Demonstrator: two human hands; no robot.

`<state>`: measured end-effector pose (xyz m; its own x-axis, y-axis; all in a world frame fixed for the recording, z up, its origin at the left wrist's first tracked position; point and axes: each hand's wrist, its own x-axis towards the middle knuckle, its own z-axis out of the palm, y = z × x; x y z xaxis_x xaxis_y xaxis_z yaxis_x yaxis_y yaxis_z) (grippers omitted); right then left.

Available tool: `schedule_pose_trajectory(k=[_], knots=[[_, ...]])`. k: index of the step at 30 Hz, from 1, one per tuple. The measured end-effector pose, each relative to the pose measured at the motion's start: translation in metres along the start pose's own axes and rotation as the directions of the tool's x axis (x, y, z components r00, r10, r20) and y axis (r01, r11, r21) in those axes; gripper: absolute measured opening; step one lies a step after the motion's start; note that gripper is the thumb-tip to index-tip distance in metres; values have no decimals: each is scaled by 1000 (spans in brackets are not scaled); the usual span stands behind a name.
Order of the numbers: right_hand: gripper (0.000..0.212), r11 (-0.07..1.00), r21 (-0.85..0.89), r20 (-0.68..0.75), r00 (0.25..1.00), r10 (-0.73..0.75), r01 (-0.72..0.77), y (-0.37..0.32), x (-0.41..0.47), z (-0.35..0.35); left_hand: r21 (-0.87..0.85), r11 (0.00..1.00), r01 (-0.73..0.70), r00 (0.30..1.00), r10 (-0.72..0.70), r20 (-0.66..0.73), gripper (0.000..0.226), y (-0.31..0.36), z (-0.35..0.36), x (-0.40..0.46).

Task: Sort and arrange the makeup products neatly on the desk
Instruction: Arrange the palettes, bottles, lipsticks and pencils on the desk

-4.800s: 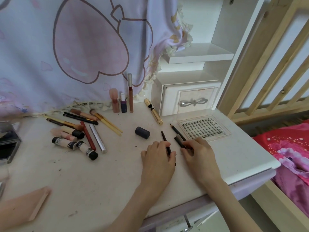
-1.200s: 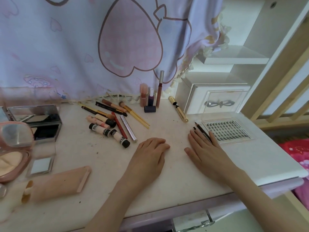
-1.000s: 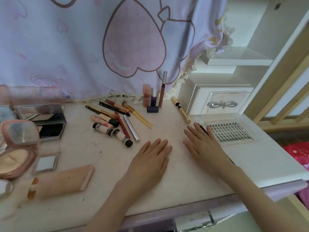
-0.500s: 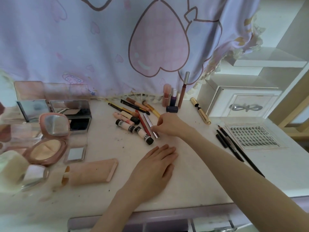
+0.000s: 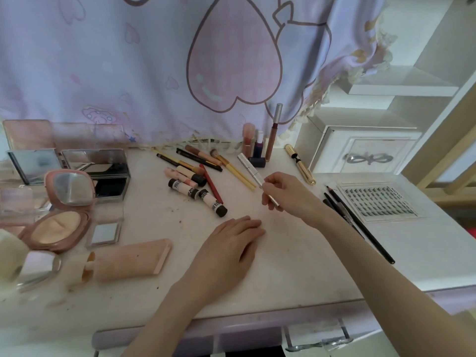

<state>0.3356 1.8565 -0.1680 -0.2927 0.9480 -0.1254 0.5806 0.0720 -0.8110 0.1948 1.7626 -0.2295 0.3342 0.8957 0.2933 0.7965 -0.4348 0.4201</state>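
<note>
Nearest, left hand [image 5: 229, 249] is lying flat on the desk [image 5: 296, 274], palm down, fingers straight and together, gripping nothing. Landmark for everything below: that left hand.

Just beyond it and to its right, right hand [image 5: 288, 193] is hovering above the desk, thumb and fingers curled and pinching a silver tube [image 5: 253, 173]. Tube is pointing up-left out of the grip, lower end poking out under the fingers, clear of the desk surface as far as I can tell.

Left of the left hand, a peach flat case [image 5: 128, 260] is lying on the desk; further left, a round pink compact [image 5: 59, 220] is sitting open with its mirror lid up.

Right of the left hand, past the right forearm, three dark pencils [image 5: 360, 222] are lying side by side, just beside a clear lash tray [image 5: 378, 200].

Beyond the left hand, a loose pile is lying: black-capped tubes [image 5: 198, 195], a red pencil [image 5: 211, 184], gold-handled brushes [image 5: 237, 171], some crossing each other.

Further back, a gold mascara tube [image 5: 301, 167] is lying angled near a white drawer box [image 5: 360, 150]. Farthest, small bottles [image 5: 253, 145] and a tall lip gloss [image 5: 273, 132] are standing upright against the curtain [image 5: 154, 60].
</note>
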Motion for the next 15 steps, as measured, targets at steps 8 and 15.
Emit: schedule_pose_trajectory(k=[8,15], knots=[[18,999,-21,150,988,46,-43,12,-36,-17,-193,973,124,929,-182,-321,37,5,-10,8],[31,988,153,411,909,-67,4,4,-56,-30,-157,988,-3,992,-16,-123,11,15,-39,21]])
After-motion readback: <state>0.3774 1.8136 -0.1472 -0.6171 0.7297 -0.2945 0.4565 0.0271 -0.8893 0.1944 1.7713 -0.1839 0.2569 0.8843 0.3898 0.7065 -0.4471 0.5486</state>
